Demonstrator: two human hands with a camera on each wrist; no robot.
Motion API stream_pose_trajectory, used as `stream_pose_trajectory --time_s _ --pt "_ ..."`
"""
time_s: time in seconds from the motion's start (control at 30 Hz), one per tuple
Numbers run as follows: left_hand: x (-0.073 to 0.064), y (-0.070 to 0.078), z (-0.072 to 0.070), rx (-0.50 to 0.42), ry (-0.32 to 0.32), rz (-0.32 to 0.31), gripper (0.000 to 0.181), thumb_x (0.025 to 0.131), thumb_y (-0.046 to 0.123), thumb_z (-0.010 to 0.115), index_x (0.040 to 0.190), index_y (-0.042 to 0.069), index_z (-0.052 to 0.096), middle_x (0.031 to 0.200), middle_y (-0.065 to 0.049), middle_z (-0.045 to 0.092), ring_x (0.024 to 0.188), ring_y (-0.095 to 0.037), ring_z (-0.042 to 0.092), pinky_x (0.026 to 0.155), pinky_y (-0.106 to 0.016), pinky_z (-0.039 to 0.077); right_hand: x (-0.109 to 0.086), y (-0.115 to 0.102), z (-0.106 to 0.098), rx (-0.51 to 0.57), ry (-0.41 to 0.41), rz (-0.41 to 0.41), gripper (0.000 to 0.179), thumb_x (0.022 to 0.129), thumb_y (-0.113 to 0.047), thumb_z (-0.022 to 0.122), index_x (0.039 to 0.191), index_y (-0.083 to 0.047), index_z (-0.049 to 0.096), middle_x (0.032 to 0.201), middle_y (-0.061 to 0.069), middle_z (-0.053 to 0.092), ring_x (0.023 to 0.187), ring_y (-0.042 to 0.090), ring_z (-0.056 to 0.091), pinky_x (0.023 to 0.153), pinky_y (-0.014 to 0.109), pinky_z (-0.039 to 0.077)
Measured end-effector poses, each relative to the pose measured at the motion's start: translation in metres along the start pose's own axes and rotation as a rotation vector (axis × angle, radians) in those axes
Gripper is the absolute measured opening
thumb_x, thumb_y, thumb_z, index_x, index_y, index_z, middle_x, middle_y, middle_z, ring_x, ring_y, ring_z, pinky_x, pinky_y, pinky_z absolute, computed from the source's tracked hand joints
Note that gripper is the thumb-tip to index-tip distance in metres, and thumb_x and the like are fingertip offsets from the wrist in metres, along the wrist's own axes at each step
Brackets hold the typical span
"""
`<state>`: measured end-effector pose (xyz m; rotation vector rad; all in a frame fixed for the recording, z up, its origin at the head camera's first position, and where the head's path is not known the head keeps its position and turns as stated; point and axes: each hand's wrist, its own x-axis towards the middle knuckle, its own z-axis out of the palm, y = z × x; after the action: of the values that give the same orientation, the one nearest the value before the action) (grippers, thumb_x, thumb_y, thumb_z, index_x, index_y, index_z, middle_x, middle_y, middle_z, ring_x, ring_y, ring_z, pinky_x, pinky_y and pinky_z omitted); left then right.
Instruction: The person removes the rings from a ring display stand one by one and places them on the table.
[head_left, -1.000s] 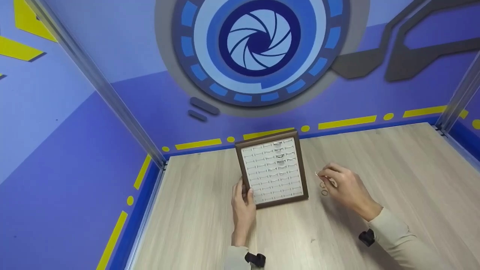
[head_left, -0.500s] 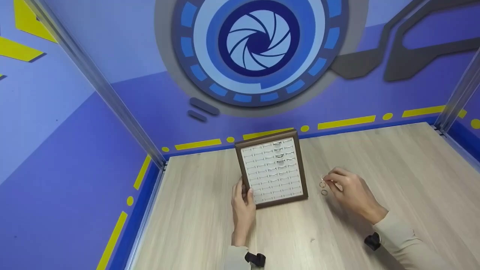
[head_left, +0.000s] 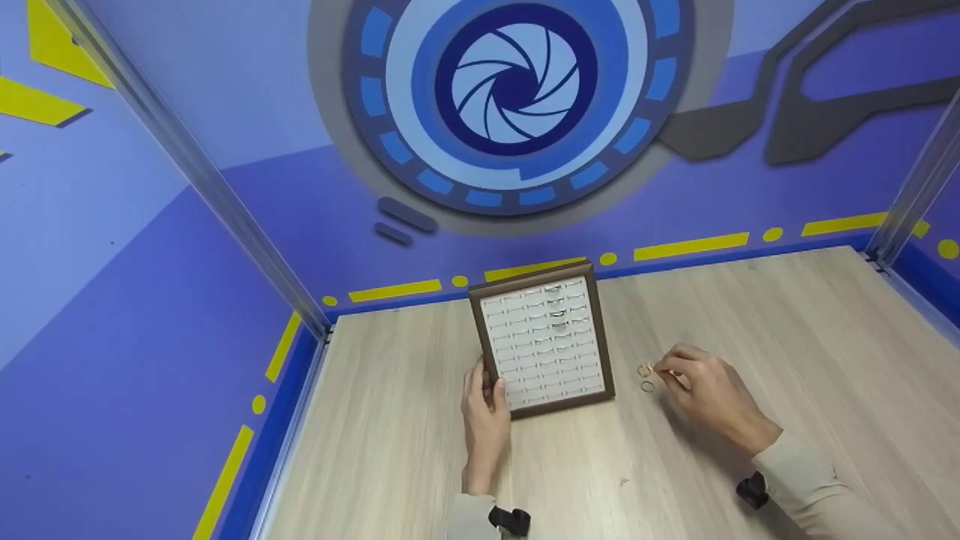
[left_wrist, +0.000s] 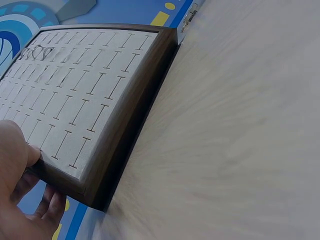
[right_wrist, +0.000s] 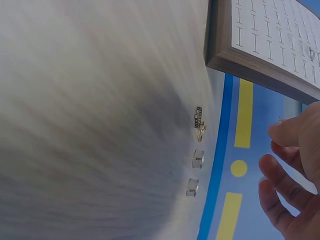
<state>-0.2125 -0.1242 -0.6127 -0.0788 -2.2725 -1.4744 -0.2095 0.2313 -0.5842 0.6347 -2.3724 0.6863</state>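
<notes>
A ring display board (head_left: 544, 341) with a brown wooden frame and rows of white slots leans back on the table. Several rings (head_left: 557, 315) sit in one of its columns near the top. My left hand (head_left: 486, 420) grips the frame's lower left corner, thumb in front and fingers behind. Right of the board, my right hand (head_left: 712, 390) pinches a small ring (right_wrist: 281, 119) between thumb and fingertips, mostly hidden. Loose rings lie close to those fingertips: a dark patterned ring (right_wrist: 198, 117), a gold ring (right_wrist: 201, 132) and silver rings (right_wrist: 198, 159).
The wood-grain table (head_left: 375, 420) meets a blue printed wall (head_left: 300, 217) at the back, with metal posts (head_left: 202, 180) at the corners. The board's top edge stands near the back wall. Each wrist wears a black strap (head_left: 752, 490).
My right hand has drawn away from the board, right and slightly toward me, down to beside the loose rings. The left hand and board have stayed put.
</notes>
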Motion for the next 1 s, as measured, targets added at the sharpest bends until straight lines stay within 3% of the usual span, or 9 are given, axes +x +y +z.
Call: stream_pose_trajectory --time_s 0.4,0.77,1.0 --pt "0.002 0.000 -0.001 -0.014 0.006 -0.009 0.054 0.106 0.006 0.062 0.157 0.000 0.047 0.136 -0.014 0.062 0.121 -0.024 0.064 0.104 -0.044 0.056 -0.009 0.005 0.001 -0.023 -0.082 0.077 0.020 0.079 0.006 0.087 0.090 -0.011 0.083 0.088 -0.004 0.073 0.073 0.012 0.068 0.061 0.034 0.058" --pt "0.001 -0.001 0.000 0.009 0.019 0.032 0.052 0.107 0.005 0.061 0.157 -0.001 0.047 0.140 -0.015 0.061 0.125 -0.028 0.063 0.107 -0.049 0.054 -0.011 0.011 -0.001 -0.020 -0.155 0.131 0.017 0.081 0.004 0.085 0.089 -0.010 0.082 0.086 -0.004 0.072 0.073 0.009 0.064 0.061 0.033 0.057" --pt "0.001 -0.001 0.000 0.009 0.012 0.013 0.054 0.106 0.004 0.062 0.157 0.001 0.047 0.140 -0.014 0.061 0.125 -0.026 0.062 0.107 -0.047 0.053 -0.012 0.014 0.000 -0.013 -0.207 0.155 0.016 0.083 0.002 0.086 0.087 -0.013 0.082 0.084 -0.007 0.070 0.073 0.007 0.061 0.060 0.031 0.054"
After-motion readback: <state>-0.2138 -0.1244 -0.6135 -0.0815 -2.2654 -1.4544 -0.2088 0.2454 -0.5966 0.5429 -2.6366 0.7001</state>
